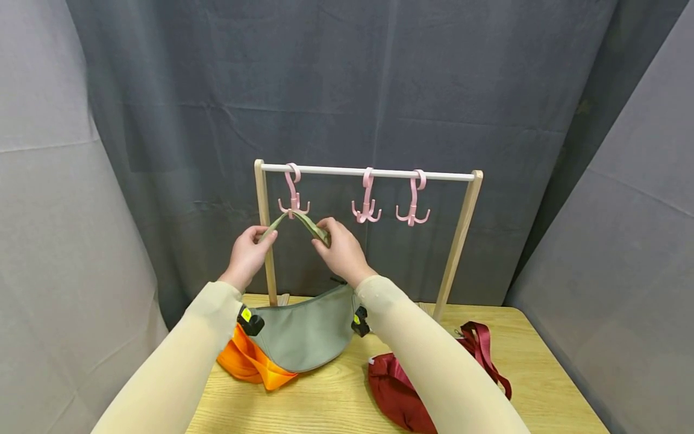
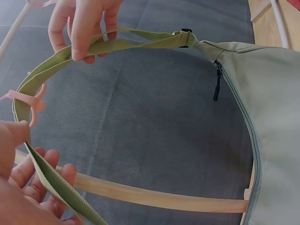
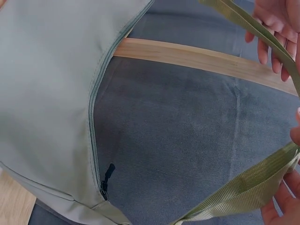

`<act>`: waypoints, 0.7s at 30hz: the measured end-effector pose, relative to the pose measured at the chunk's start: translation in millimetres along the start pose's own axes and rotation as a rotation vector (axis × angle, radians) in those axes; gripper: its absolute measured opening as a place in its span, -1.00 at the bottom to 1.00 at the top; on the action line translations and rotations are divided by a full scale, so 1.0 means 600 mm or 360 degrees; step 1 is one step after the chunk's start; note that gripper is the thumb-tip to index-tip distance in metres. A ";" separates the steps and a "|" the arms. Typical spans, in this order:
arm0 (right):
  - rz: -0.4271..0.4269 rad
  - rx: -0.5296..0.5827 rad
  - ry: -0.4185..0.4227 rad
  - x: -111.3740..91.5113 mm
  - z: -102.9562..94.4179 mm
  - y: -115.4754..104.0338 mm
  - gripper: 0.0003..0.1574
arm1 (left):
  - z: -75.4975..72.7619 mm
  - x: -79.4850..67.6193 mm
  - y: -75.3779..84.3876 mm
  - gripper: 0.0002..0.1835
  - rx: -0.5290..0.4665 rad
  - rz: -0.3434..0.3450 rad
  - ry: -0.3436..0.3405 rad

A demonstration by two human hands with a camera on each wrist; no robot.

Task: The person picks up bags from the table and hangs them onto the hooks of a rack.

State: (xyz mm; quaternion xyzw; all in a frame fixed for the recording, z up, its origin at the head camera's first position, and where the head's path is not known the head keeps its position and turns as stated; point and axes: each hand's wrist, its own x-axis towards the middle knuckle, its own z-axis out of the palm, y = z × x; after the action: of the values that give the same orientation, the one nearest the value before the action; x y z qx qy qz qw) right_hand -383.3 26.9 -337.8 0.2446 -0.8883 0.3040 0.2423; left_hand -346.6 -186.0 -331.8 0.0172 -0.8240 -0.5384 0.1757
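A sage-green shoulder bag [image 1: 311,334] with a curved zipper hangs below its green webbing strap [image 1: 308,224]. My left hand [image 1: 248,254] pinches one side of that strap, and my right hand [image 1: 344,250] grips the other side. Between both hands the strap peaks at the leftmost pink hook [image 1: 294,197]. In the left wrist view, the strap lies against the prongs of the pink hook [image 2: 35,101]; whether the hook bears its weight, I cannot tell. A black zipper pull [image 3: 108,173] dangles near one end of the bag.
The hook hangs from a white rod [image 1: 331,171] on wooden posts, with two more pink hooks, a middle one [image 1: 367,202] and a right one [image 1: 414,202]. Orange fabric [image 1: 246,358] lies on the wooden table [image 1: 320,404] at left, a dark red bag [image 1: 396,398] at right. Grey curtains surround it.
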 end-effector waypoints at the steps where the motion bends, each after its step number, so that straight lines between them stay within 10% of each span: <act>1: 0.0003 -0.0002 -0.0009 -0.001 0.000 0.000 -0.57 | 0.000 -0.001 0.000 -0.55 0.0010 0.0001 -0.0003; 21: 0.0008 -0.0027 -0.0043 -0.021 0.005 0.016 -0.34 | -0.006 -0.018 -0.009 -0.50 0.0134 -0.0007 -0.0031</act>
State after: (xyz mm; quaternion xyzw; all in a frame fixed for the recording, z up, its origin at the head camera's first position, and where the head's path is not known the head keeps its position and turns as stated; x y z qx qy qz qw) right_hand -380.3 35.4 -351.1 0.2443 -0.8947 0.2936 0.2315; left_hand -336.3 -189.2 -338.4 0.0210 -0.8476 -0.5036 0.1656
